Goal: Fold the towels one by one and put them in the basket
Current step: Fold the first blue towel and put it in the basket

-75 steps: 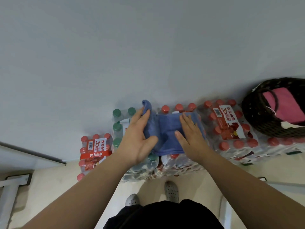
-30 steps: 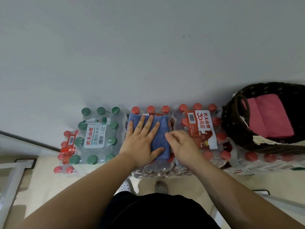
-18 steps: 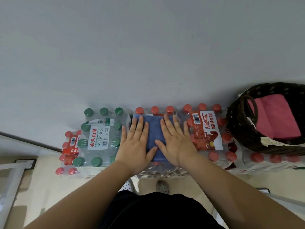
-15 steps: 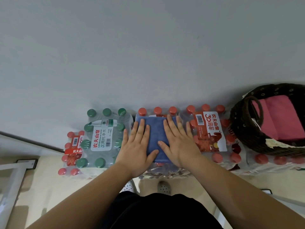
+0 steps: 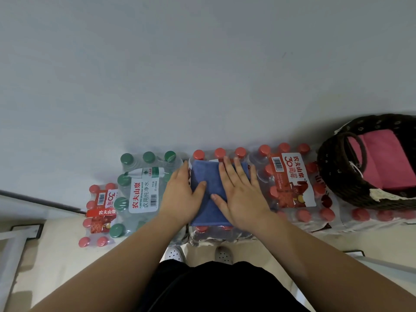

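The packs of water bottles [image 5: 290, 183] are carrying the basket [image 5: 333, 174] at your right and the folded blue towel [image 5: 206, 212], which is lying under your right hand [image 5: 240, 194], its fingers [image 5: 229, 172] flat and apart; your left hand [image 5: 180, 197] is pressing its left edge, fingers straight.

The blue towel [image 5: 210, 176] went from a wide, half-folded strip, with one end lifted in the left hand [image 5: 180, 195], to a narrow, flat rectangle. The left hand laid that raised end over and pressed flat on top. The right hand [image 5: 242, 192], which had curled at the edge just beside the left palm, spread flat on the cloth too. In the last half second the left hand slid sideways, so that only its thumb lay on the towel and its fingers ran along the outer edge, away from the right palm.
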`<state>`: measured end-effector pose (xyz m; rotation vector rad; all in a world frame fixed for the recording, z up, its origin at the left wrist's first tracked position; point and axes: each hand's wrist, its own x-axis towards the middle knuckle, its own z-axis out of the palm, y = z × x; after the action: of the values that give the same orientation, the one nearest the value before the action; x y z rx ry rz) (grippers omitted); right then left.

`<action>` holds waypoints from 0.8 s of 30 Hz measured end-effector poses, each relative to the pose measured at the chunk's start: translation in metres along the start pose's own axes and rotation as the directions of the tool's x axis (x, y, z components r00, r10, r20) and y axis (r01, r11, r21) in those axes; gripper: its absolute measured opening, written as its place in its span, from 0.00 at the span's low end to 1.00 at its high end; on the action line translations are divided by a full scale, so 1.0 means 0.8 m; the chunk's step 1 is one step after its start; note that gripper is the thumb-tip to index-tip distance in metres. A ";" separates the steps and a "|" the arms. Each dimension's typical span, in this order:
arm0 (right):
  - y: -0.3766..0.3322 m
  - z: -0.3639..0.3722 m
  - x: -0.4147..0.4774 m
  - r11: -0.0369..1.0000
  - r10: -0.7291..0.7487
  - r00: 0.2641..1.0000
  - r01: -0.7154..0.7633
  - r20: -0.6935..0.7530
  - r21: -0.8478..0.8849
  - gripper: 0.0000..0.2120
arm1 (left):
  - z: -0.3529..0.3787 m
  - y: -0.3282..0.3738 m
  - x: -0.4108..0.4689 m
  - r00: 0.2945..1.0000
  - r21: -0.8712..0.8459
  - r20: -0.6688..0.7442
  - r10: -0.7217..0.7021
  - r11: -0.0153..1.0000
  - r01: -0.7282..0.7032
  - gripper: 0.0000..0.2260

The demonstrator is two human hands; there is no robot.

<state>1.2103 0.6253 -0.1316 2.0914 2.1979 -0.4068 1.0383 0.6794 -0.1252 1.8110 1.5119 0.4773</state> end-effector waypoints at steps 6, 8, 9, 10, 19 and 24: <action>0.000 0.006 0.005 1.000 0.023 1.000 -0.023 -0.014 0.006 0.39 | 0.000 0.003 0.013 0.982 -0.025 0.084 -0.167 0.985 0.169 0.16; -0.003 0.005 0.005 0.999 0.042 0.999 -0.042 -0.015 0.007 0.40 | -0.001 0.003 0.015 0.979 -0.003 0.096 -0.178 0.984 0.179 0.18; -0.004 0.005 0.005 0.999 0.046 0.999 -0.046 -0.017 0.010 0.40 | -0.001 0.003 0.016 0.977 0.003 0.105 -0.187 0.982 0.187 0.18; -0.005 0.004 0.003 0.999 0.040 0.999 -0.039 -0.022 0.018 0.39 | -0.002 0.003 0.018 0.975 0.012 0.111 -0.192 0.981 0.192 0.18; 0.040 -0.005 -0.029 0.873 -0.470 0.882 0.469 0.029 -0.136 0.36 | -0.047 0.018 0.075 0.988 0.058 0.136 -0.067 0.997 0.060 0.09; 0.041 0.001 -0.020 0.882 -0.455 0.888 0.459 0.062 -0.105 0.36 | -0.054 0.042 0.086 0.980 0.140 0.198 -0.007 0.990 -0.021 0.10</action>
<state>1.2433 0.6103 -0.1329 1.4781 2.6138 -0.3283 1.0490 0.7555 -0.0828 1.9109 1.4326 0.1893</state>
